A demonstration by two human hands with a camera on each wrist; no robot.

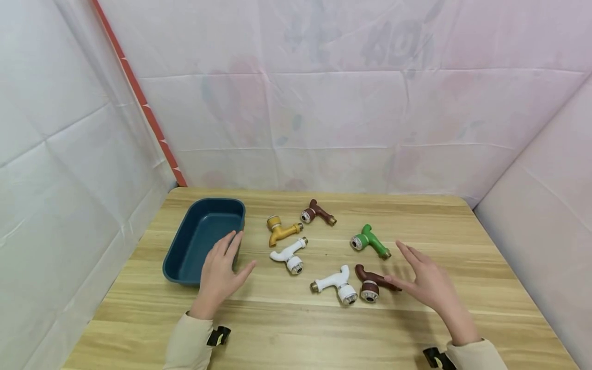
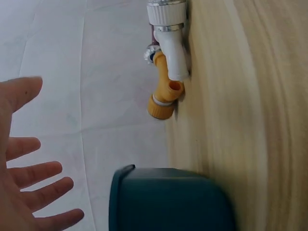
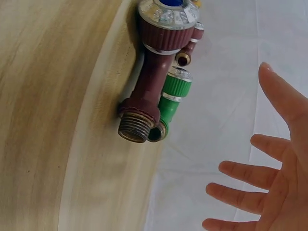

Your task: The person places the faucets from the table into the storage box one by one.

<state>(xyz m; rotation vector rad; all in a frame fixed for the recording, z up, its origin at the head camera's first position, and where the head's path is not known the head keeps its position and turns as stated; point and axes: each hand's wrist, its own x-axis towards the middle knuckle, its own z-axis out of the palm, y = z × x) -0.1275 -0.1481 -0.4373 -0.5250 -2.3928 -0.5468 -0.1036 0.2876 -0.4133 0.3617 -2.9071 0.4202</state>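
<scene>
My left hand (image 1: 220,275) hovers by the right wall of a dark teal basin (image 1: 173,257), fingers spread, holding nothing. Over on the right, my right hand (image 1: 427,282) is raised with fingers apart; its thumb overlaps the threaded end of a maroon tap (image 1: 370,288) in the head view, but the right wrist view shows a gap. A white tap (image 1: 339,283) lies beside that maroon one, and a green tap (image 1: 370,240) lies behind. Nearer the basin are another white tap (image 1: 290,256), a yellow tap (image 1: 280,231) and a second maroon tap (image 1: 317,212).
The wooden table (image 1: 287,339) meets a white sheeted wall (image 1: 333,113) at its back. More sheeting hangs at the left and right sides, with a red strip (image 1: 139,92) down the left corner. A black wrist strap (image 1: 219,336) sits at the left cuff.
</scene>
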